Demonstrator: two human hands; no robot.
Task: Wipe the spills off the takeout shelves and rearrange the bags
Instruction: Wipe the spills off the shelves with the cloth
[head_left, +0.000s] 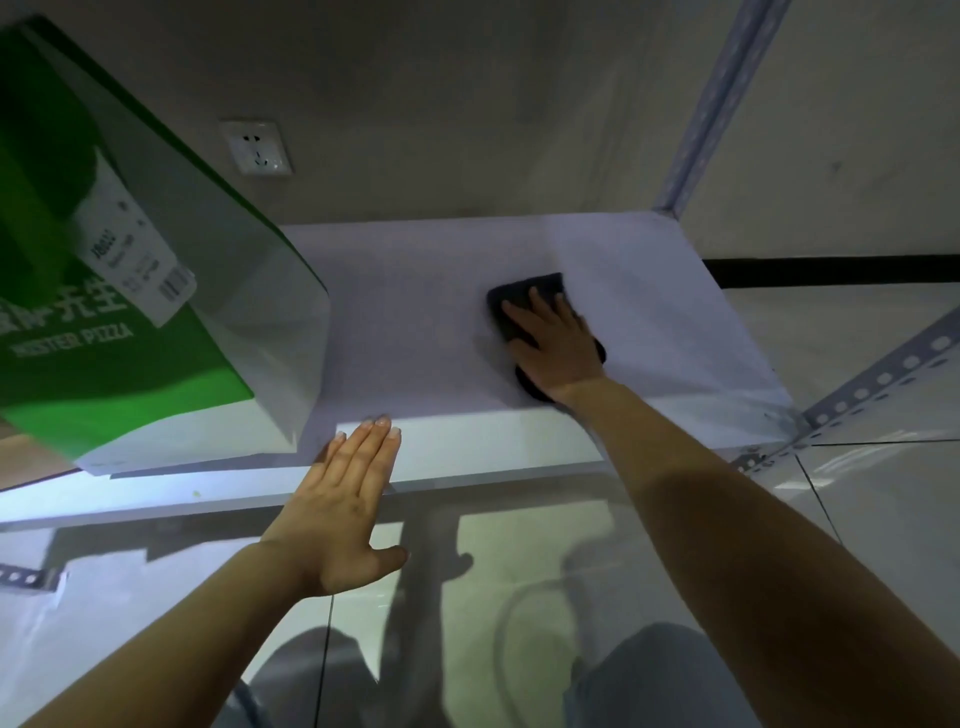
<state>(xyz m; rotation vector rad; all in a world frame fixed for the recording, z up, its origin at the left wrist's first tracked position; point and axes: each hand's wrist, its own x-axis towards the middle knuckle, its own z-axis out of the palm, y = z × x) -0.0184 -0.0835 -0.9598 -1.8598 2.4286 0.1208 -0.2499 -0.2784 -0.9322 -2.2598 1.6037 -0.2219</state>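
Wiping the white shelf (415, 291), my right hand (558, 345) presses spread flat on a dark cloth (524, 296), left hand (345, 499) flat at the front edge; I judge the next sweep goes toward the green bag (104, 260).

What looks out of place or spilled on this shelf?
No spill is visible on the white shelf. The green bag overhangs the front edge at the left. The right hand presses a dark cloth flat.

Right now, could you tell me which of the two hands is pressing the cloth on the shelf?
The right hand, flat on the dark cloth; the left hand only touches the shelf at its front edge.
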